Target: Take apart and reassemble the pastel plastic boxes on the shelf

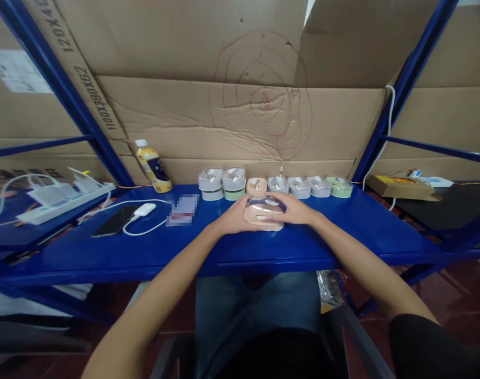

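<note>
A pinkish rounded plastic case (263, 216) with a glossy, see-through top is between my two hands, low over the blue shelf near its front. My left hand (237, 215) wraps the case's left side. On the right side, my right hand (295, 209) curls round it, thumb across the front. Just behind stands a row of similar cases: an orange case (256, 185), a grey case (278, 184) and several others, ending in a green case (340, 187). Left of these are two stacks, a grey stack (211, 184) and a grey-and-green stack (234, 183).
On the left of the blue shelf (200, 247) lie a phone (116, 221), a white charger (144, 210) with its cable and a blurred packet (183, 210). A yellow bottle (155, 171) stands behind. A power strip (66, 202) is farther left; cardboard (165, 116) backs the shelf.
</note>
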`<state>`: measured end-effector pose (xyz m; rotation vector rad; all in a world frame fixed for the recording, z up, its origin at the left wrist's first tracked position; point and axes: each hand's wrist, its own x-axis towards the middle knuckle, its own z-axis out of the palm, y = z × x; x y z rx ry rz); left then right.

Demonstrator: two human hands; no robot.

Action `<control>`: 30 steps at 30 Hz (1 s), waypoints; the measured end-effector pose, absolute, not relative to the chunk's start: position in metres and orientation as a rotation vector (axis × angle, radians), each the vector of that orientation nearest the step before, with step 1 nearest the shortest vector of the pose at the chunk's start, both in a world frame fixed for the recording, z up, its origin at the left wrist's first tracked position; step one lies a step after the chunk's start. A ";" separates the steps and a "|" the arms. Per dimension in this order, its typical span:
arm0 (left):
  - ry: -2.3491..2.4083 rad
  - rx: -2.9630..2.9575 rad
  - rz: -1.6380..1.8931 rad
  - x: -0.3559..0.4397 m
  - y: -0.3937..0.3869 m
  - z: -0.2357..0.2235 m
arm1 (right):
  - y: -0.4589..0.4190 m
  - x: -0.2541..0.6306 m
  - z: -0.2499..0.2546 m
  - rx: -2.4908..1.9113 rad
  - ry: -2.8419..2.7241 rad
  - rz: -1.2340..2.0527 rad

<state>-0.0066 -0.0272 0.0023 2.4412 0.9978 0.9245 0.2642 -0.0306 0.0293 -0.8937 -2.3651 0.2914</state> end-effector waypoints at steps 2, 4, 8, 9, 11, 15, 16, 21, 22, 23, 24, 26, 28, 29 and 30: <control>0.990 2.469 0.905 -0.010 -0.026 0.001 | -0.024 0.283 0.030 -0.914 -2.276 0.337; 0.976 2.517 0.856 -0.013 -0.024 0.000 | -0.018 0.302 0.030 -1.028 -2.209 0.359; 0.891 2.567 0.797 -0.015 -0.021 -0.002 | -0.007 0.319 0.027 -1.238 -2.174 0.361; 0.885 2.562 0.785 -0.015 -0.020 -0.002 | -0.006 0.319 0.025 -1.255 -2.178 0.359; 0.889 2.546 0.784 -0.014 -0.020 0.000 | -0.004 0.317 0.023 -1.255 -2.185 0.349; 0.911 2.530 0.871 -0.013 -0.022 0.005 | -0.004 0.314 0.022 -1.234 -2.192 0.346; 0.925 2.532 0.901 -0.014 -0.022 0.007 | -0.004 0.314 0.022 -1.243 -2.188 0.353; 1.256 2.428 1.109 -0.028 -0.013 0.011 | -0.008 0.318 0.028 -1.301 -2.134 0.382; 1.351 2.386 1.118 -0.031 -0.011 0.010 | -0.008 0.318 0.029 -1.306 -2.128 0.389; 1.428 2.352 1.104 -0.034 -0.008 0.010 | -0.007 0.319 0.029 -1.310 -2.124 0.399; 1.477 2.335 1.075 -0.036 -0.006 0.009 | -0.007 0.319 0.029 -1.311 -2.121 0.409; 1.478 2.347 1.041 -0.037 -0.005 0.008 | -0.006 0.319 0.028 -1.309 -2.113 0.425; 1.355 2.421 1.040 -0.034 -0.008 0.007 | -0.006 0.318 0.027 -1.292 -2.095 0.420; 1.261 2.473 1.027 -0.030 -0.010 0.007 | -0.006 0.317 0.027 -1.274 -2.085 0.407; 1.163 2.523 1.004 -0.027 -0.014 0.007 | -0.006 0.316 0.026 -1.248 -2.076 0.389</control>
